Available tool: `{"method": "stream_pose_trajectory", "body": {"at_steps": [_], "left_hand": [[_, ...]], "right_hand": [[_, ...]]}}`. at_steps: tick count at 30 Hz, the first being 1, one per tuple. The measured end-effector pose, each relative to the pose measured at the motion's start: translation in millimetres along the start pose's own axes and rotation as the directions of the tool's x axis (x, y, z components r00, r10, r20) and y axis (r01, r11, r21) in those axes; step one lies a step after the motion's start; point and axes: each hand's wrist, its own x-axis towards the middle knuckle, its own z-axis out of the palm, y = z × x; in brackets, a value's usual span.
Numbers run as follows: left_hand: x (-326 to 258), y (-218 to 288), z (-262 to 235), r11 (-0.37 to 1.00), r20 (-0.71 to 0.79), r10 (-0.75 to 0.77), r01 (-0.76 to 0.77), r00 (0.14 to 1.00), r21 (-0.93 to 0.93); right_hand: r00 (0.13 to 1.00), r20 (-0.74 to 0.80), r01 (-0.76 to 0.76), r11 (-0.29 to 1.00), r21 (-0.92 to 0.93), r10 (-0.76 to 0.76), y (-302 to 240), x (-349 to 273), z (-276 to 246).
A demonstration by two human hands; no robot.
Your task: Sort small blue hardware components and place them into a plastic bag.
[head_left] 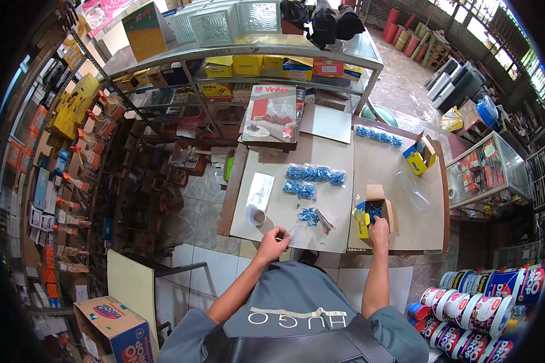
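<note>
My left hand (274, 244) is closed at the table's near edge, its fingers pinching a thin clear plastic bag (295, 230). A loose pile of small blue pieces (307, 215) lies just beyond it, beside a slim tool with red on it (326, 222). To the right, my right hand (378, 231) reaches over the rim of an open yellow cardboard box (363, 230) holding more blue pieces (373, 209). Its fingertips are hidden at the box, so their grip does not show. Filled clear bags of blue pieces (315, 174) lie farther back.
Another row of filled bags (378, 135) and a second open yellow box (419, 161) stand at the far right of the table (272, 227). A paper roll (256, 216) lies left. A thick catalogue (272, 115) sits at the back. Paint pails (466, 308) are stacked at lower right.
</note>
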Motion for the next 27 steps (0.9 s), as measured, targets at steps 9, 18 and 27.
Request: {"method": "stream_pose_trajectory", "body": {"at_steps": [9,18,27], "left_hand": [[2,6,3,1.000,-0.006,0.000,0.000,1.000,-0.004],[11,7,7,0.999,0.019,-0.036,0.036,0.999,-0.020],[15,12,10,1.000,0.029,-0.019,0.019,0.999,-0.011]], "right_hand": [[0.995,0.100,-0.021,0.993,0.115,0.009,-2,9,-10],[0.998,0.034,-0.061,0.979,0.196,0.056,5,0,-8],[0.958,-0.212,-0.064,0.865,0.498,0.193,2,-3,-4]]}}
